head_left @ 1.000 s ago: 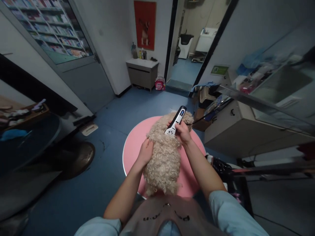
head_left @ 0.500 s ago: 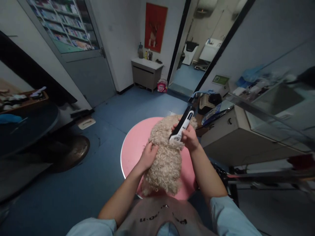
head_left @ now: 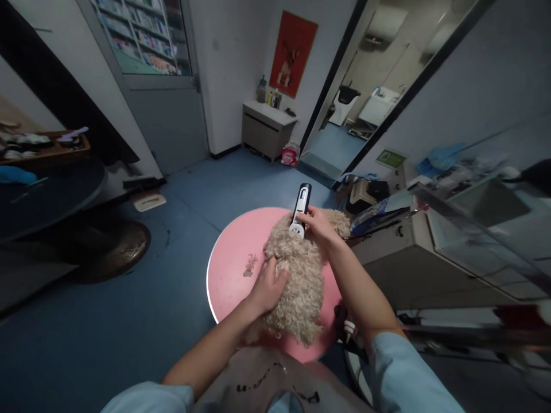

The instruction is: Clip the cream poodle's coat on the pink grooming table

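A dog with a curly cream coat [head_left: 297, 298] is on a round pink table [head_left: 228, 246] in front of me, its head end partly hidden behind my right forearm. My right hand [head_left: 316, 222] grips black-and-white hair clippers [head_left: 300, 209]. Their lower end meets the fur on the dog's back, and the body points up and away. My left hand [head_left: 270, 282] holds the dog's side, thumb and fingers pressed into the curls. Some loose hair [head_left: 249, 265] lies on the tabletop left of the dog.
On the right stand a cabinet [head_left: 387, 246] and a crowded surface with a blue bag [head_left: 437, 160]. A dark table [head_left: 51, 189] with a wooden tray [head_left: 64, 146] is on the left. Beyond are a low cabinet [head_left: 267, 135], a grey door [head_left: 172, 126] and a doorway.
My right hand has brought the clippers left and turned them more upright. My left hand has shifted right and slightly down along the fur. Loose hair now shows on the table. The view has turned.
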{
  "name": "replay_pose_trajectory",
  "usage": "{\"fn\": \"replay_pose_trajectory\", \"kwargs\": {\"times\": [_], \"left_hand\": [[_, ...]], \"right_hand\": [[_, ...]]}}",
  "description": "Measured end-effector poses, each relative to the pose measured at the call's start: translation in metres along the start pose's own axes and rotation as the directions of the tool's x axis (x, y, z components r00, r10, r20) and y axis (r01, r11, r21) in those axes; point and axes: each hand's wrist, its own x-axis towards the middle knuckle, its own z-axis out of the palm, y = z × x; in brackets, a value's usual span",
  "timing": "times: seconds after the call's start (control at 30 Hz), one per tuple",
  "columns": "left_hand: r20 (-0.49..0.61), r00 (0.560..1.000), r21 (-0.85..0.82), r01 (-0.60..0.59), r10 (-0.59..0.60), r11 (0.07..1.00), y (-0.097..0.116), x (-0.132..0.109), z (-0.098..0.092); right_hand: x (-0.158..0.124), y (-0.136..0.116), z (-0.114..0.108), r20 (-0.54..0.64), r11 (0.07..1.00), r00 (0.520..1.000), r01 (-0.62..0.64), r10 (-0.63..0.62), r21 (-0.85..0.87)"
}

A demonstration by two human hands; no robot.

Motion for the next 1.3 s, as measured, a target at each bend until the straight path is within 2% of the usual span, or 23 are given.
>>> {"fn": "replay_pose_trajectory", "kwargs": {"times": [0.07,0.13,0.2,0.27,0.33,0.4,0.53,0.67,0.77,0.83,0.87,0.93,1.0,1.03,1.13,1.23,1.3], "left_hand": [[-0.01,1.0,-0.008,-0.008,0.008,1.0,-0.001,-0.002,0.002],[-0.019,1.0,-0.015,-0.014,0.014,1.0,-0.001,-0.004,0.004],[-0.02,1.0,-0.008,-0.011,0.011,1.0,-0.002,-0.005,0.005],[-0.016,1.0,0.01,-0.003,0.003,1.0,-0.001,-0.007,0.006],[-0.018,1.0,0.03,0.013,-0.013,0.999,-0.001,-0.009,0.006],[-0.021,0.999,0.042,0.027,-0.027,0.999,-0.001,-0.011,0.007],[-0.019,1.0,0.034,0.024,-0.024,0.999,-0.003,-0.014,0.006],[-0.038,0.999,-0.005,-0.013,0.013,1.0,-0.005,-0.018,0.005],[-0.042,0.999,-0.022,-0.033,0.033,0.999,-0.005,-0.02,0.005],[-0.044,0.999,-0.024,-0.031,0.03,0.999,-0.003,-0.022,0.004],[-0.042,0.999,-0.018,-0.026,0.025,1.0,-0.003,-0.023,0.003],[-0.036,0.999,0.003,-0.003,0.003,1.0,-0.002,-0.025,0.002],[-0.03,0.999,0.016,0.018,-0.018,1.0,-0.002,-0.026,0.001],[-0.026,0.999,0.014,0.023,-0.023,1.0,-0.003,-0.027,0.001],[-0.028,1.0,-0.011,-0.005,0.005,1.0,-0.009,-0.031,0.001],[-0.056,0.998,-0.026,-0.034,0.033,0.999,-0.017,-0.035,0.002],[-0.084,0.996,-0.039,-0.009,0.006,0.999,-0.021,-0.037,0.003]], "right_hand": [[-0.005,-0.006,0.006,0.1,0.999,0.994,-0.039,0.042,-0.026],[0.004,-0.01,0.003,0.106,0.999,0.994,-0.029,0.031,-0.023],[0.023,-0.011,-0.006,-0.063,0.998,0.997,0.037,-0.04,-0.042],[0.046,-0.008,-0.016,-0.292,0.988,0.951,0.059,-0.1,-0.144],[0.062,-0.003,-0.021,-0.352,0.968,0.933,-0.015,-0.076,-0.25],[0.067,0.001,-0.019,-0.275,0.952,0.961,-0.068,-0.018,-0.3],[0.046,-0.001,0.002,-0.094,0.958,0.996,-0.024,-0.003,-0.286],[0.016,-0.011,0.025,0.05,0.969,0.998,-0.027,0.041,-0.245],[0.003,-0.017,0.03,0.151,0.977,0.986,-0.038,0.071,-0.209],[0.007,-0.02,0.023,0.148,0.989,0.989,-0.005,0.026,-0.146],[0.012,-0.021,0.017,0.087,0.992,0.996,0.028,-0.017,-0.123],[0.026,-0.02,0.004,-0.11,0.986,0.989,0.083,-0.099,-0.142],[0.036,-0.015,-0.007,-0.221,0.978,0.97,0.055,-0.1,-0.201],[0.037,-0.012,-0.01,-0.212,0.977,0.975,0.022,-0.069,-0.214],[0.025,-0.005,-0.007,-0.061,0.983,0.998,-0.034,0.023,-0.182],[0.0,-0.005,0.006,0.04,0.982,0.999,-0.011,0.019,-0.188],[-0.017,-0.008,0.015,0.075,0.979,0.997,0.024,-0.009,-0.203]]}}
